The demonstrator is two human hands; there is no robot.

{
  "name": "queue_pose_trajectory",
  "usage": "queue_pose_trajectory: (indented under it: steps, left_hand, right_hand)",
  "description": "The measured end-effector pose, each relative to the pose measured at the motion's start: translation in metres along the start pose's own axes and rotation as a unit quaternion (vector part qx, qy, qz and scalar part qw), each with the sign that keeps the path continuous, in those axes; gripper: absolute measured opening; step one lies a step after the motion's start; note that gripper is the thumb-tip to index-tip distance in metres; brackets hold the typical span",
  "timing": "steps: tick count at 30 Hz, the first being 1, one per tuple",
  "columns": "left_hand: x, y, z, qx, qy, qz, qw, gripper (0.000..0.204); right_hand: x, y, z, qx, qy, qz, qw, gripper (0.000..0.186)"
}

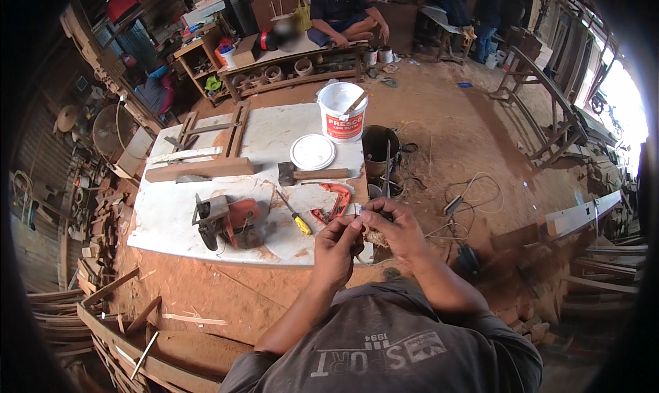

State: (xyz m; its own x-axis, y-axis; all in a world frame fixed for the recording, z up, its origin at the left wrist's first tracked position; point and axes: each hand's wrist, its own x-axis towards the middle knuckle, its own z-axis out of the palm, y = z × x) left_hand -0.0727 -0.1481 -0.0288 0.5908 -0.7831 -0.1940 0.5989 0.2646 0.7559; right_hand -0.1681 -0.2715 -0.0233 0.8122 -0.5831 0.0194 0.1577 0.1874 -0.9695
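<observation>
My left hand (336,247) and my right hand (397,229) meet over the table's near right corner. Thumbs and fingertips are pinched together around something too small to make out. Just beyond them lies a red-framed hand tool (338,202), partly hidden by my fingers. To the left is a screwdriver (300,221) with a yellow and black handle. Farther back rests a hammer-like tool (312,175) with a dark metal head and wooden handle. A red and grey power tool (230,219) sits near the table's front edge.
The white table (165,221) carries a white bucket (341,126), its round lid (312,151) and wooden pieces (199,169). A dark bin (377,146) stands beside it. Cables (470,194) lie on the dirt floor at right. A person (347,15) sits on a far bench.
</observation>
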Motion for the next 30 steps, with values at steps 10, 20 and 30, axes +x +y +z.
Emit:
queue_pose_trajectory:
  steps: [10, 20, 30]
  left_hand:
    - [0.007, 0.022, -0.021, -0.05, 0.088, 0.08, 0.992, 0.01]
    - [0.008, 0.018, -0.028, -0.001, 0.107, 0.142, 0.984, 0.011]
    - [0.006, 0.012, -0.039, 0.063, 0.101, 0.195, 0.973, 0.018]
  right_hand:
    - [-0.045, -0.023, 0.002, 0.117, -0.133, 0.122, 0.977, 0.038]
    - [-0.054, -0.019, 0.014, 0.366, -0.195, 0.323, 0.85, 0.042]
    - [-0.05, -0.016, 0.018, 0.486, -0.23, 0.368, 0.758, 0.041]
